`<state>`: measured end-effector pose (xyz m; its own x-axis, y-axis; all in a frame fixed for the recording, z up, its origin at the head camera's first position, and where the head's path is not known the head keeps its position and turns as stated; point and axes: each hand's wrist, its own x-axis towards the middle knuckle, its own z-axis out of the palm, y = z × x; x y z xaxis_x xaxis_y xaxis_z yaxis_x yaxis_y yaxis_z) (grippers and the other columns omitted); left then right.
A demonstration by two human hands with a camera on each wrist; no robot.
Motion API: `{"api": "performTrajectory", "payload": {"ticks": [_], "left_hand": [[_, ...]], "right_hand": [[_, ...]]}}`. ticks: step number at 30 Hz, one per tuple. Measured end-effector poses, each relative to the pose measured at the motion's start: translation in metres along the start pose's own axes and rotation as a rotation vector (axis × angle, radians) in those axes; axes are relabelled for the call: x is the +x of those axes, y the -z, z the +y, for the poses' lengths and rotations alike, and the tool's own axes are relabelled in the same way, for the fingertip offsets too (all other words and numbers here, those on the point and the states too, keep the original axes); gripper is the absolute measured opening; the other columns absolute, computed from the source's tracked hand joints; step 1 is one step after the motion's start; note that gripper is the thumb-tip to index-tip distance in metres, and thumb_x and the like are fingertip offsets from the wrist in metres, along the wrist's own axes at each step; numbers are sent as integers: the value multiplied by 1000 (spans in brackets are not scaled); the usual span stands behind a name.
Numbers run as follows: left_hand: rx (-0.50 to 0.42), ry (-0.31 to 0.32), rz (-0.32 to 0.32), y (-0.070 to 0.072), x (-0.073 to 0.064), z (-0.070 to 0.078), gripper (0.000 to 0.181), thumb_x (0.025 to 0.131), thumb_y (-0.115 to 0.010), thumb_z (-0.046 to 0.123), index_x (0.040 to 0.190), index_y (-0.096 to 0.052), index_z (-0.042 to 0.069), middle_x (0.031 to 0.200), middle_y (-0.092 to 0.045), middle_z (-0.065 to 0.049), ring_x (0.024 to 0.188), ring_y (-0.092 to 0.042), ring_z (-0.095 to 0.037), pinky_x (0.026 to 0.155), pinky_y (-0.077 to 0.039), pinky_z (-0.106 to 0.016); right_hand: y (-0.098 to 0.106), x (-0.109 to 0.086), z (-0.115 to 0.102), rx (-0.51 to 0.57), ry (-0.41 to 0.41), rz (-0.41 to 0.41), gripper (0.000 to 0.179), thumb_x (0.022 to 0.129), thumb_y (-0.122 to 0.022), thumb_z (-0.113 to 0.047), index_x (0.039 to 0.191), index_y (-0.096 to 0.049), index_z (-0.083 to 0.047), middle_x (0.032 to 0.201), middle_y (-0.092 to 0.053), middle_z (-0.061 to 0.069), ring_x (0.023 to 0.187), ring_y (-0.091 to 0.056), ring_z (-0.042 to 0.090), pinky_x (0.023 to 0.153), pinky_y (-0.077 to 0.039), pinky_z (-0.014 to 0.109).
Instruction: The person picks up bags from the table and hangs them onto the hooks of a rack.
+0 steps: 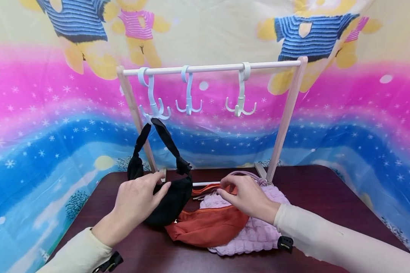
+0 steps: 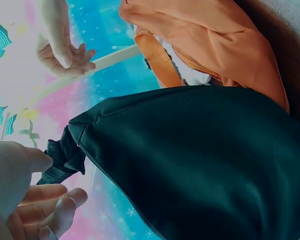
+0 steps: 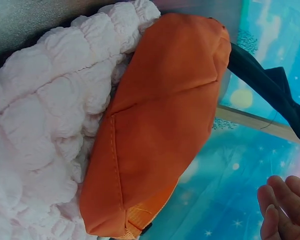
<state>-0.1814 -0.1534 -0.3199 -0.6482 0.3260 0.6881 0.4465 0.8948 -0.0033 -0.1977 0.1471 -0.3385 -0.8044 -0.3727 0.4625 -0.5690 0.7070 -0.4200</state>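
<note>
Black bag hanging from the left hook, both hands loosely parted

The black bag [image 1: 172, 204] is hanging by its black strap [image 1: 167, 140] from the left hook [image 1: 152, 94] of a rack [image 1: 215, 68]; whether its underside is also resting on the table [image 1: 321, 212], I cannot tell. The left hand [image 1: 138, 193] is hovering right by the bag and the lower strap, its fingers relaxing in a soft curve, with a moderate gap showing between thumb and fingertips in the left wrist view. It is gripping nothing, though I cannot tell whether it is brushing the fabric. The right hand [image 1: 247, 195] is hanging over the orange bag [image 1: 208, 225], fingers bending loosely, thumb standing a little apart, and is holding nothing.

The orange bag is lying on the table just right of the black one, partly covering a puffy pink bag [image 1: 259, 235]. The middle hook [image 1: 188, 93] and the right hook [image 1: 240, 93] are hanging bare from the bar. Behind everything, a backdrop [image 1: 355, 94] is showing bears and snowflakes
</note>
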Motion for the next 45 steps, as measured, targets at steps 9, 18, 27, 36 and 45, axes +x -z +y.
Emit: {"api": "performTrajectory", "payload": {"ticks": [9,18,27,36,45], "left_hand": [[-11,14,-45,-1,-5,7,18,86,-81,31,97,-74,18,59,-63,7,44,-47,-6,41,-31,-23],[-14,7,-74,-2,-8,12,16,86,-81,31,87,-72,18,52,-52,11,44,-43,-4,42,-29,-20],[-35,32,-158,-8,-14,17,22,88,-79,33,79,-64,20,53,-46,12,45,-35,-2,43,-28,-21],[-36,28,-227,-19,-22,20,22,88,-79,36,79,-65,21,59,-56,14,50,-45,-2,45,-32,-20],[-47,55,-335,-29,-32,23,29,88,-78,41,74,-60,23,51,-40,15,47,-36,0,44,-27,-22]], "right_hand": [[-1,-4,3,-1,-4,-8,9,89,-77,-24,95,-75,-18,85,-72,-9,72,-66,7,67,-50,21],[0,-8,11,-48,-22,-18,11,89,-77,-25,97,-75,-18,87,-73,-8,73,-65,6,68,-50,23],[-3,-12,18,-82,-48,-40,16,89,-76,-24,102,-76,-15,94,-76,0,56,-48,-4,66,-49,24],[-6,-13,22,-94,-81,-74,15,90,-74,-28,100,-75,-17,89,-74,-5,64,-56,-3,66,-48,22],[-9,-16,26,-92,-109,-85,13,91,-73,-29,100,-75,-20,85,-71,-10,65,-55,-3,61,-46,20]]}}
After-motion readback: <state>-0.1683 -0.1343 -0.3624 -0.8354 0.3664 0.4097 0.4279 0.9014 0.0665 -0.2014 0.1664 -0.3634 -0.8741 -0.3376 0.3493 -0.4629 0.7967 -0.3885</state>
